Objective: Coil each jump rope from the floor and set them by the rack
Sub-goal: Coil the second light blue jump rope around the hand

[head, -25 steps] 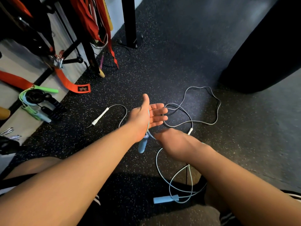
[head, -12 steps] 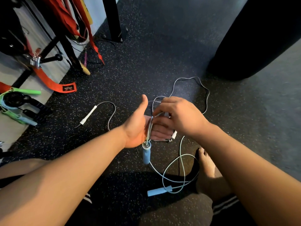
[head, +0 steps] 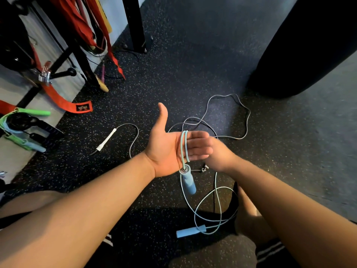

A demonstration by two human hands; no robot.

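A light blue jump rope (head: 184,146) is wound twice around the fingers of my left hand (head: 164,149), which is held flat, palm up, thumb raised. One blue handle (head: 188,182) hangs just below that palm. My right hand (head: 220,153) sits behind the left fingers, its own fingers hidden, and the blue cord drops from it to loose loops on the floor. The second blue handle (head: 190,231) lies by my foot. A grey jump rope (head: 245,117) with a white handle (head: 107,139) sprawls on the floor beyond my hands.
The black rack (head: 77,53) stands at the upper left with red straps (head: 63,101) trailing from it. Coiled green and blue ropes (head: 21,130) lie beside it. A large black bag (head: 309,45) fills the upper right. My bare foot (head: 249,215) rests near the blue loops.
My right hand carried the blue cord over the left fingers and down behind them, adding a turn. The left hand opened out flat again.
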